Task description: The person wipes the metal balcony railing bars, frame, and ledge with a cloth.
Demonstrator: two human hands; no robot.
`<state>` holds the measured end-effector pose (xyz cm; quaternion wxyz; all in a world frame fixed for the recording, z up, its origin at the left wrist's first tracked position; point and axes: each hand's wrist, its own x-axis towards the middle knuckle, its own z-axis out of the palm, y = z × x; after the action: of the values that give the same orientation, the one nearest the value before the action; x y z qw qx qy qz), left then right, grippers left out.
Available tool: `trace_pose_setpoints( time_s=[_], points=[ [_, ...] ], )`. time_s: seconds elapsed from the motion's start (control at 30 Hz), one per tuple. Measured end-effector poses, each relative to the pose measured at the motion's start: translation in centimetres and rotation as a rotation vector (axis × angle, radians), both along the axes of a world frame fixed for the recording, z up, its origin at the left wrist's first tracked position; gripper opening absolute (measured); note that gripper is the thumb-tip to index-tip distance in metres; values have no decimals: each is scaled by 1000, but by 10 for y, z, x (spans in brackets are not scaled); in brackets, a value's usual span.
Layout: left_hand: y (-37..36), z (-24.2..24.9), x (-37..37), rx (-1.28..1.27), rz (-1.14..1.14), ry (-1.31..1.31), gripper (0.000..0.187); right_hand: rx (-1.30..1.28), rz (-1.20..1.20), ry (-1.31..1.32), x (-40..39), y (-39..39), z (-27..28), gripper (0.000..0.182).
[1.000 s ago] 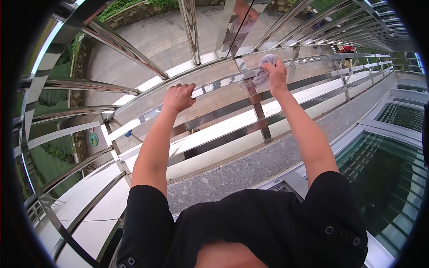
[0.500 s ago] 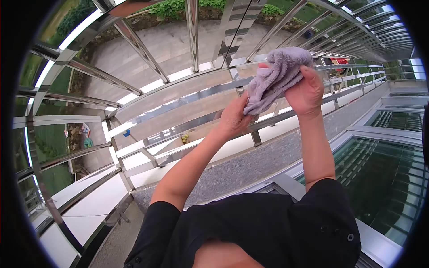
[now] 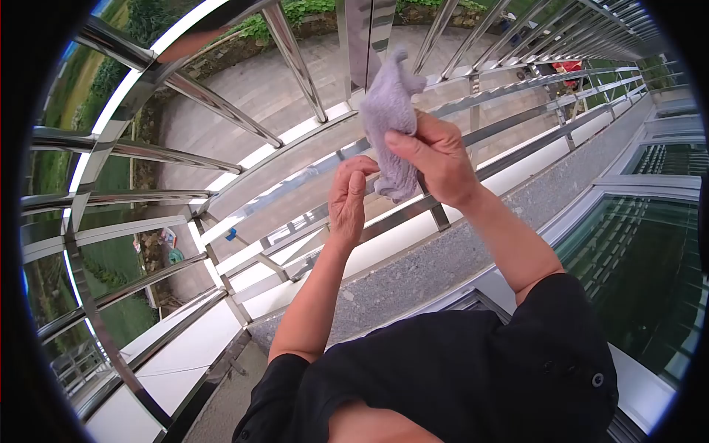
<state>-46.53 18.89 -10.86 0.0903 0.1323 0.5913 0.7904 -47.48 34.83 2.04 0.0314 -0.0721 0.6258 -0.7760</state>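
Note:
A light purple cloth (image 3: pixel 390 111) hangs bunched in front of the metal railing. My right hand (image 3: pixel 442 159) pinches its right side between thumb and fingers. Just left of the cloth's lower part is my left hand (image 3: pixel 348 198), its fingers curled and thumb raised; the fingertips come close to the cloth, and whether they touch it is unclear. Behind the cloth stands a wide metal post (image 3: pixel 360 44).
Shiny metal bars (image 3: pixel 299 63) fan out ahead and to both sides. Below them runs a grey stone ledge (image 3: pixel 399 277). A glass window (image 3: pixel 628 273) lies at the right. Paved ground (image 3: pixel 221 125) shows far below.
The cloth has moved left and now hangs more upright. My right hand has shifted left and pinches it; my left hand has moved left and its fingers have curled.

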Motion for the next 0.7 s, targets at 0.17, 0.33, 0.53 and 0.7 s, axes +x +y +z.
trace_pose_setpoints(
  time_s=[0.17, 0.33, 0.53, 0.7],
  points=[
    [10, 15, 13, 71, -65, -404, 37, 429, 483, 506, 28, -54, -7, 17],
    [7, 26, 23, -192, -47, -372, 38, 66, 845, 147, 35, -32, -29, 9],
    [16, 1, 0, -649, -162, -79, 38, -269, 1050, -143, 16, 35, -18, 19],
    [44, -32, -27, -658, -90, 47, 36, -256, 470, -541, 7, 136, -76, 26]
  ],
)
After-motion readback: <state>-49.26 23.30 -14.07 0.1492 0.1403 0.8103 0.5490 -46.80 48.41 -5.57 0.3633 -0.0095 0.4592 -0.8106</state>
